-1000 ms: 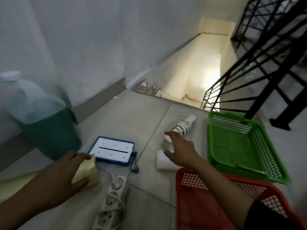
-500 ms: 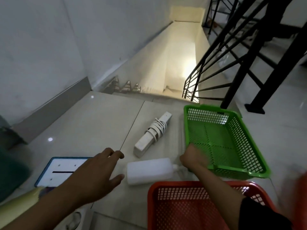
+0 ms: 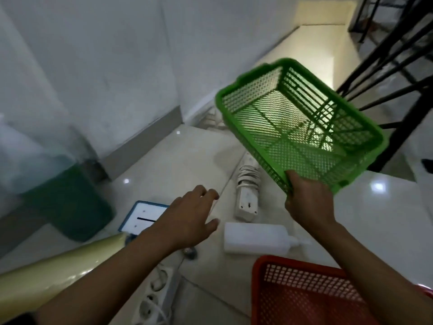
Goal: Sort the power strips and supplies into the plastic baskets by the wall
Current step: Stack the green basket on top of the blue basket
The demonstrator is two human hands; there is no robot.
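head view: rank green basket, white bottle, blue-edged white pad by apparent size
1. green basket, largest, though lifted nearer the camera in the right hand.
2. white bottle.
3. blue-edged white pad, partly hidden by the left hand, so unsure.

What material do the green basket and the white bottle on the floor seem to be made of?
Green basket: looks like moulded plastic, slightly glossy, with perforated mesh walls that light passes through. White bottle: probably matte, opaque plastic, judging by its soft rounded edges and narrow nozzle; blur leaves this less certain.
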